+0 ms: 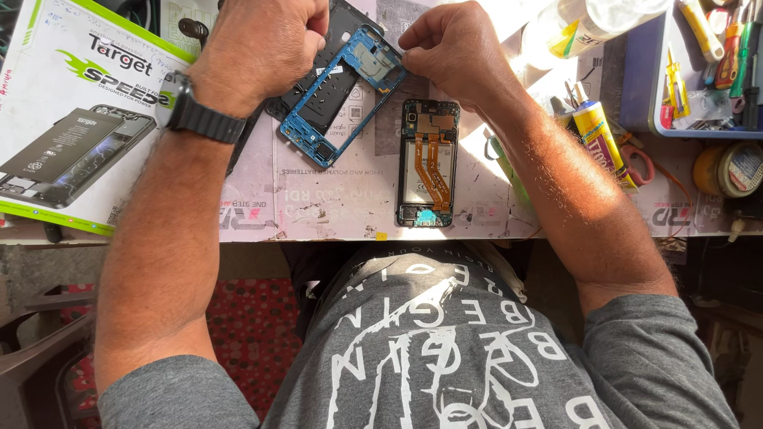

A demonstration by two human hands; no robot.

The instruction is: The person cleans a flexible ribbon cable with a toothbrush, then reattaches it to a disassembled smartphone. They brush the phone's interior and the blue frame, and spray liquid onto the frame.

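- Blue phone midframe (343, 95), tilted diagonally, sits near the far edge of the worktop mat (318, 202), over a black back cover (338, 32).
- My left hand (258, 48) is closed on the frame's upper left side; black wristwatch (195, 111) on that wrist.
- My right hand (453, 49) has its fingers pinched together on the frame's top right corner.
- Opened phone (429, 163) with orange flex cables lies flat just beside the frame, toward the mat's near edge.
- White and green box (71, 119) at the left edge.
- Yellow glue tube (598, 135) right of my forearm; blue tool tray (699, 71) in the far right corner; tape roll (727, 168) beneath it.
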